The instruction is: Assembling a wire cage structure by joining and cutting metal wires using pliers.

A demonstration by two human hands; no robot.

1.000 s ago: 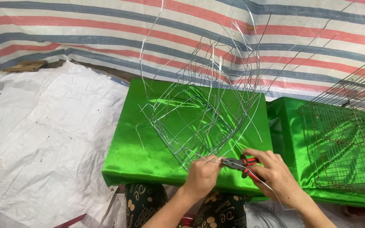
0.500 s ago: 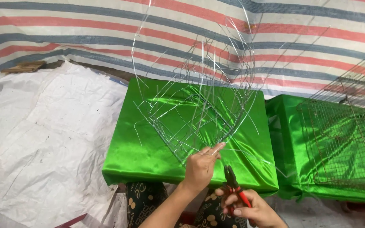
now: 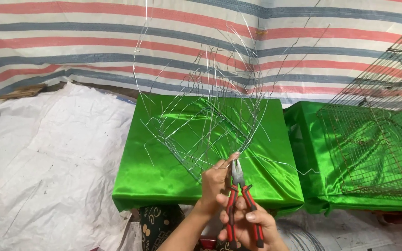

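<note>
A tangle of thin silver wire (image 3: 205,111), bent into a basket-like frame, stands on a box draped in shiny green cloth (image 3: 164,172). My left hand (image 3: 217,179) pinches the near lower corner of the wire frame between thumb and fingers. My right hand (image 3: 247,223) grips the red and black handles of a pair of pliers (image 3: 239,195). The steel jaws of the pliers point up at the spot where my left fingers hold the wire.
A second green-draped box (image 3: 312,186) at the right carries rusty wire mesh cages (image 3: 378,139). White plastic sheeting (image 3: 43,172) covers the ground at the left. A red, blue and white striped tarpaulin (image 3: 70,42) hangs behind. A coil of wire (image 3: 298,237) lies near my knees.
My right hand drew the pliers back from the wire toward my lap, then raised them again, jaws up, to the corner held by my left hand. The wire frame has tilted a little.
</note>
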